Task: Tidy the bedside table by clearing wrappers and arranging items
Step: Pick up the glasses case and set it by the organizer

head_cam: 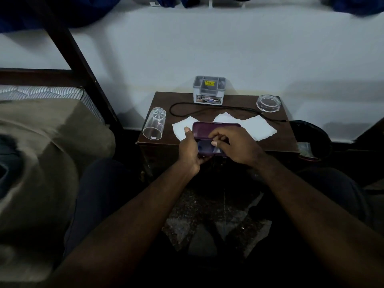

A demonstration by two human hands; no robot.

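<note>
A purple hinged case (209,129) lies open at the front edge of the dark wooden bedside table (276,140). My left hand (190,149) grips the case's left end, thumb up along its side. My right hand (234,145) reaches into the lower half, fingers curled over something I cannot make out. White paper wrappers lie flat behind the case, one on the left (180,127), others on the right (257,126). A clear drinking glass (154,124) lies on its side at the table's left edge.
A grey organiser box (208,90) stands at the back against the white wall. A black cable (207,110) loops across the table. A glass ashtray (268,103) sits at the back right. A black bin (311,138) stands right of the table, a bed (41,125) left.
</note>
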